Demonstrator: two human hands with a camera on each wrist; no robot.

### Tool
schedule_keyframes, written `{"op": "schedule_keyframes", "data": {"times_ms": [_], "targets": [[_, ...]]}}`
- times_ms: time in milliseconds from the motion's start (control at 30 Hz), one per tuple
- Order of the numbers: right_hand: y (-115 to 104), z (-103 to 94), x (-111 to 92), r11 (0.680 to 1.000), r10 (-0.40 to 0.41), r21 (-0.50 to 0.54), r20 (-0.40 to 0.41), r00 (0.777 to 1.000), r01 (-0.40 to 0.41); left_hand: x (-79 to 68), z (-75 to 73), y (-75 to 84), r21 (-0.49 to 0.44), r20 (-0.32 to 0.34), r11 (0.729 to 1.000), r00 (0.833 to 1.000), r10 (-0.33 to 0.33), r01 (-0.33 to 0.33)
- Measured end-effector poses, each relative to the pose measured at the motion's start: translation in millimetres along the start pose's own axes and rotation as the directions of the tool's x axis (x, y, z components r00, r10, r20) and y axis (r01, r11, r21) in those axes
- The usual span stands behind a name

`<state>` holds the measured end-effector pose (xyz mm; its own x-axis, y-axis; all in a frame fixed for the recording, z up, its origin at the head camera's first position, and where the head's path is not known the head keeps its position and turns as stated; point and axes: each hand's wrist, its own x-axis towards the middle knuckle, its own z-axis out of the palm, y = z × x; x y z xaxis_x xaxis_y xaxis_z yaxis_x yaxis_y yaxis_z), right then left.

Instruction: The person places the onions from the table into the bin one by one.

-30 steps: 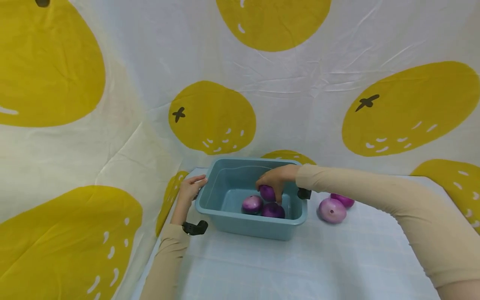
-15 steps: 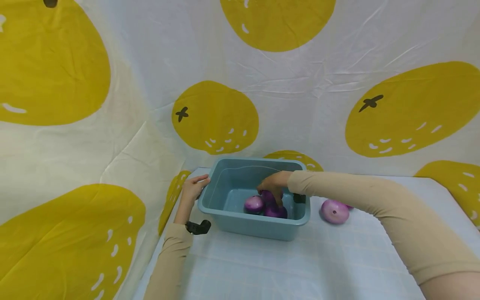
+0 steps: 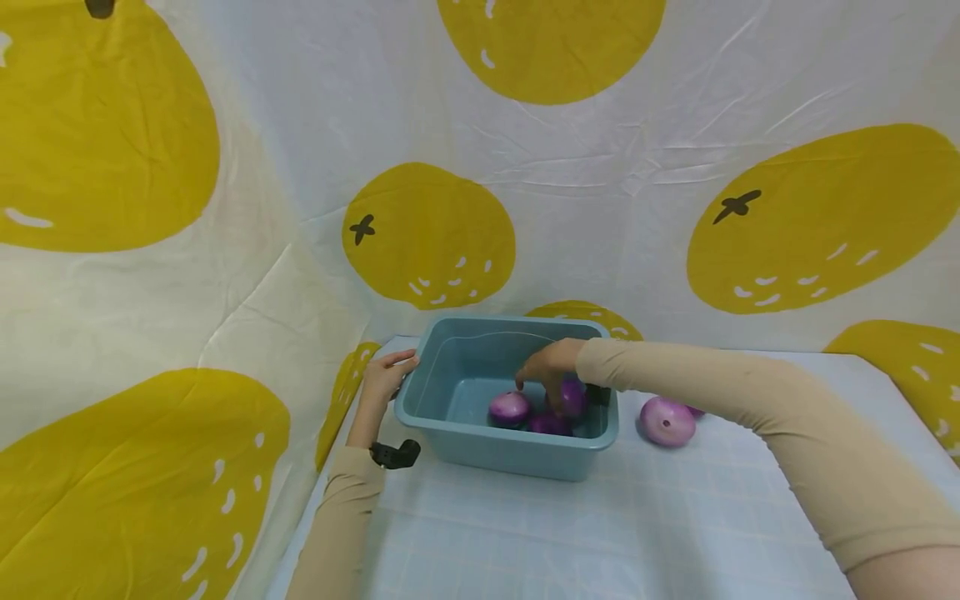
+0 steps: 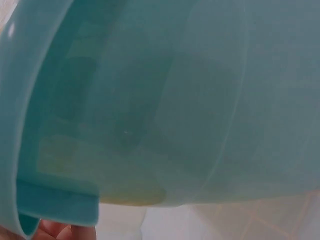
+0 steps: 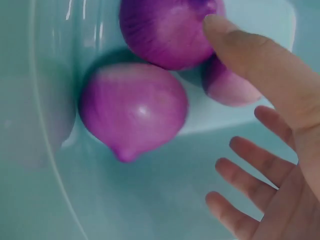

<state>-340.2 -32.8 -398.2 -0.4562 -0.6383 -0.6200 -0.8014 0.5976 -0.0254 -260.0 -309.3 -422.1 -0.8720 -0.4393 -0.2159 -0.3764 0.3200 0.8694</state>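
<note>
Right grip [image 3: 549,367]: inside the right half of the blue-green plastic tub [image 3: 506,463], above a cluster of red onions. The fingers are spread and hold nothing. In the right wrist view the thumb tip crosses in front of one onion; contact cannot be confirmed.

Left grip [image 3: 384,377]: at the tub's left rim, fingertips touching it. Whether the fingers are curled round the lip cannot be told.

Tub contents: three red onions are seen, close together. The left onion [image 3: 509,409] is pale on top; the near onion [image 3: 550,425] is darker; the right onion [image 3: 574,398] sits immediately right of the right grip, toward the tub's right wall.

Outside the tub: the pale red onion [image 3: 660,431] rests on the cloth-covered counter [image 3: 480,533], near the tub's right side. A further onion [image 3: 697,412] lies just beyond it, mostly hidden by the right sleeve [image 3: 697,383].

Governing relation: both counter onions lie to the right of the right grip, the tub's right wall standing between. The right grip is clearly the nearer. In judgement, a reach to them would have to clear that rim. The pale onion is nearly round, with no marked long axis; a dark spot faces up.
</note>
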Motion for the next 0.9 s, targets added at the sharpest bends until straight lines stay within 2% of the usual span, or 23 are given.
{"op": "schedule_keyframes", "data": {"times_ms": [33, 200, 233, 267, 433, 467, 633, 667, 767, 867, 900], "targets": [[1, -0.8, -1, 1.0, -0.007, -0.005, 0.001, 1.0, 0.007, 5.6, 0.2, -3.7, -0.001, 0.005, 1.0, 1.0, 0.012, -0.012], [6, -3.1, -8, 0.999, -0.033, 0.032, -0.002, 0.999, 0.033, 2.2, 1.8, 1.7, 0.02, -0.002, 0.999, 1.0, 0.029, -0.029], [7, -3.5, -11, 0.998, -0.042, 0.042, -0.01, 0.999, 0.042, 7.9, 1.9, -2.9, 0.016, 0.006, 0.999, 0.999, 0.046, -0.046], [7, -3.8, -14, 0.997, -0.047, 0.059, -0.024, 0.999, 0.049, 1.5, 2.3, 2.4, 0.022, 0.002, 0.999, 0.999, 0.04, -0.04], [5, -4.1, -32, 0.996, -0.076, 0.032, -0.164, 0.984, 0.083, 2.7, 1.1, 2.0, 0.027, 0.041, 0.999, 0.998, 0.037, -0.038], [5, -3.8, -36, 0.996, -0.082, 0.019, -0.198, 0.977, 0.087, -2.8, 0.7, 6.5, 0.033, 0.038, 0.999, 0.999, 0.015, -0.016], [9, 0.7, -56, 0.994, -0.104, -0.022, -0.358, 0.928, 0.103, -2.2, -1.9, 4.7, 0.025, 0.042, 1.0, 0.999, -0.012, 0.011], [11, 2.2, -60, 0.994, -0.11, -0.024, -0.39, 0.914, 0.11, 4.6, -2.7, -2.7, 0.003, 0.053, 1.0, 0.998, 0.015, -0.015], [16, 6.4, -71, 0.993, -0.108, -0.003, -0.482, 0.87, 0.121, 3.3, -3.1, -1.7, 0.015, 0.051, 0.999, 0.998, 0.031, -0.032], [20, 8.6, -82, 0.994, -0.083, 0.014, -0.571, 0.817, 0.11, 5.1, -3.3, -1.8, 0.018, 0.047, 0.999, 0.999, 0.026, -0.027], [21, 8.7, -86, 0.995, -0.069, 0.019, -0.597, 0.799, 0.101, -1.3, -3.3, 5.3, 0.043, 0.037, 0.999, 0.999, 0.002, -0.004]]}}
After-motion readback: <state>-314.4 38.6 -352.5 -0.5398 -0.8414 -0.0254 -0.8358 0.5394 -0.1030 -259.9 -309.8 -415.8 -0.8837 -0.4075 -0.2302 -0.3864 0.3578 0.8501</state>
